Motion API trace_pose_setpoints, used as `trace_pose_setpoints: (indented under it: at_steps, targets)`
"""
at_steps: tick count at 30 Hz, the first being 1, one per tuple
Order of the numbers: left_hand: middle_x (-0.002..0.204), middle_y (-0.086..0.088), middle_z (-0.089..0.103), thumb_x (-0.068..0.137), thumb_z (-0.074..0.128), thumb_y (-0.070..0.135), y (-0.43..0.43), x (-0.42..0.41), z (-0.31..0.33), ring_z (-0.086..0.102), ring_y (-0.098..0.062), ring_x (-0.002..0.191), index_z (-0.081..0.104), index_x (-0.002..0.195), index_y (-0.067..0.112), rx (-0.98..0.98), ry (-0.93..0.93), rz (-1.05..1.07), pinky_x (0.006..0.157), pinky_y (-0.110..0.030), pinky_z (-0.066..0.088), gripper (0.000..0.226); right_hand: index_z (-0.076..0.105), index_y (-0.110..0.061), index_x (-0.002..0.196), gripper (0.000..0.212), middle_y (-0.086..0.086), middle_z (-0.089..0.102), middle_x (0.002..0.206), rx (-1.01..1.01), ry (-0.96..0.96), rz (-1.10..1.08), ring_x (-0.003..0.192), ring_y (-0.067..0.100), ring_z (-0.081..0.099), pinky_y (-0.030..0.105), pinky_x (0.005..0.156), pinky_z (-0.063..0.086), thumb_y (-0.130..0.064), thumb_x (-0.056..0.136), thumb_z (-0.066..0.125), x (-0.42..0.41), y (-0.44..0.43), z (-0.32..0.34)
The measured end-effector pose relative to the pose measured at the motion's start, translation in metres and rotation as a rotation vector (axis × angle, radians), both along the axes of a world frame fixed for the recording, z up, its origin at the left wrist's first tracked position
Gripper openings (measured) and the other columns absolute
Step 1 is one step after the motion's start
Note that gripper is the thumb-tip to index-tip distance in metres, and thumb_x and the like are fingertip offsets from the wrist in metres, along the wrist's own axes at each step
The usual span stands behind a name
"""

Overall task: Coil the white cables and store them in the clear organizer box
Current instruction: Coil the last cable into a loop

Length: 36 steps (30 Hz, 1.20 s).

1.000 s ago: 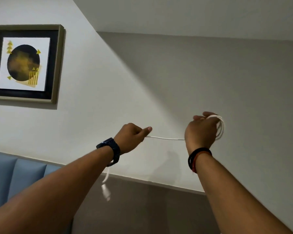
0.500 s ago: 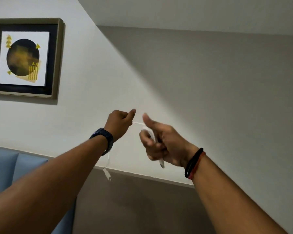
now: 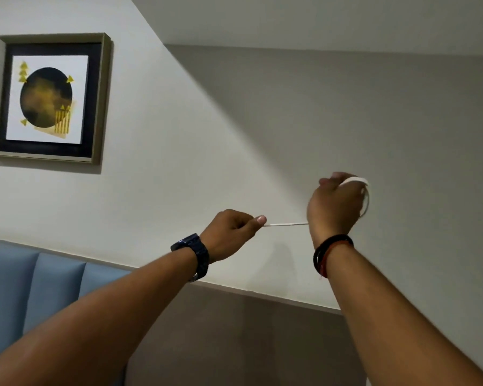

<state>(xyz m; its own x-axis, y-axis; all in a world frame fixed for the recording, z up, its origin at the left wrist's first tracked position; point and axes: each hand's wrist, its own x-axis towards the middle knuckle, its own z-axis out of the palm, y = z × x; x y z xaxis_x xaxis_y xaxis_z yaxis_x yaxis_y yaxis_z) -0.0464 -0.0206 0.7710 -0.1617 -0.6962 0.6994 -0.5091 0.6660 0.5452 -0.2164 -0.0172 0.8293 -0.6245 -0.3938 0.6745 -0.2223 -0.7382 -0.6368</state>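
Left hand [image 3: 229, 235] pinches the thin white cable [image 3: 286, 224] in a tight grip — it runs taut to the right hand [image 3: 333, 207], whose fingers carry looped coils.

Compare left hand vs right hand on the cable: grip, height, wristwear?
Left hand pinches the white cable at thumb and finger; right hand has loops wound around it. Left sits lower than right. Left wrist wears a dark watch; right wears black and red bands. Both hold the same taut cable.
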Motion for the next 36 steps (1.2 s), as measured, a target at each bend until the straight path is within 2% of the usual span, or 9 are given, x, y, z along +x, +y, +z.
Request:
trace_pose_setpoints:
  at_steps: [4,6,8,10,13,18,23,30,36]
  targets:
    - [0.052,-0.007,0.034,0.092,0.05,0.043,0.004,0.006,0.013,0.028,-0.017,0.047,0.044,0.058,0.0,-0.095,-0.058,0.044,0.049,-0.025,0.025,0.056,0.045,-0.011,0.074,0.032,0.005,0.053,0.066,0.256,0.817,-0.353,0.066,0.029,0.057,0.028,0.057,0.034,-0.031,0.098,0.036,0.001,-0.014,-0.035]
    - [0.047,0.001,0.038,0.092,0.053,0.042,0.003,0.014,0.018,0.03,-0.009,0.041,0.052,0.055,0.008,-0.113,-0.111,0.086,0.044,-0.019,0.028,0.05,0.048,-0.008,0.069,0.054,0.006,0.06,0.069,0.412,1.059,-0.269,0.068,0.027,0.06,0.03,0.056,0.035,-0.051,0.096,0.029,0.003,-0.013,-0.045]
    - [0.047,0.004,0.041,0.092,0.053,0.04,0.003,0.02,0.021,0.033,-0.007,0.038,0.054,0.055,0.017,-0.104,-0.156,0.104,0.042,-0.013,0.027,0.043,0.055,-0.011,0.06,0.078,0.0,0.061,0.06,0.556,1.138,0.018,0.057,0.019,0.056,0.031,0.057,0.039,-0.073,0.085,0.017,0.008,-0.006,-0.047]
    - [0.048,0.004,0.041,0.092,0.053,0.037,0.003,0.026,0.022,0.033,-0.007,0.038,0.055,0.056,0.02,-0.093,-0.141,0.101,0.041,-0.012,0.027,0.04,0.052,-0.013,0.051,0.084,-0.006,0.046,0.042,0.666,1.07,0.465,0.042,0.012,0.04,0.027,0.052,0.035,-0.085,0.074,0.014,0.012,0.001,-0.045]
    - [0.054,-0.002,0.045,0.092,0.055,0.034,0.004,0.032,0.02,0.033,-0.008,0.046,0.063,0.06,0.022,-0.071,-0.049,0.04,0.044,-0.016,0.028,0.035,0.04,-0.015,0.051,0.072,-0.007,0.027,0.038,0.697,0.889,1.054,0.036,0.011,0.02,0.022,0.042,0.023,-0.08,0.08,0.026,0.011,0.01,-0.036]
    - [0.068,0.002,0.062,0.088,0.061,0.03,0.012,0.026,0.019,0.049,-0.004,0.06,0.07,0.064,0.029,-0.062,0.204,-0.09,0.055,-0.016,0.042,0.025,0.031,-0.017,0.051,0.054,-0.006,0.021,0.036,0.522,0.589,1.595,0.033,0.013,0.012,0.028,0.043,0.013,-0.053,0.09,0.037,0.01,0.017,-0.027]
    - [0.071,0.021,0.067,0.087,0.062,0.026,0.015,0.008,0.008,0.056,0.006,0.068,0.07,0.064,0.035,-0.056,0.322,-0.131,0.062,-0.01,0.044,0.026,0.023,-0.018,0.051,0.046,-0.003,0.015,0.037,0.361,0.449,1.724,0.032,0.014,0.011,0.026,0.041,0.016,-0.04,0.088,0.04,0.011,0.021,-0.024]
    - [0.09,0.009,0.054,0.09,0.058,0.013,0.014,-0.014,-0.003,0.053,-0.01,0.088,0.06,0.073,0.041,-0.18,0.285,-0.05,0.079,-0.021,0.04,0.033,0.024,-0.018,0.049,0.045,-0.002,0.015,0.036,0.278,0.378,1.746,0.032,0.015,0.012,0.023,0.04,0.021,-0.034,0.087,0.039,0.01,0.02,-0.029]
    - [0.077,0.012,0.063,0.092,0.055,0.007,0.015,-0.02,-0.003,0.057,0.006,0.066,0.068,0.084,0.022,-0.163,0.331,-0.115,0.064,-0.008,0.043,0.022,0.024,-0.018,0.048,0.044,-0.002,0.016,0.036,0.245,0.353,1.726,0.031,0.015,0.012,0.024,0.04,0.018,-0.032,0.087,0.04,0.009,0.018,-0.03]
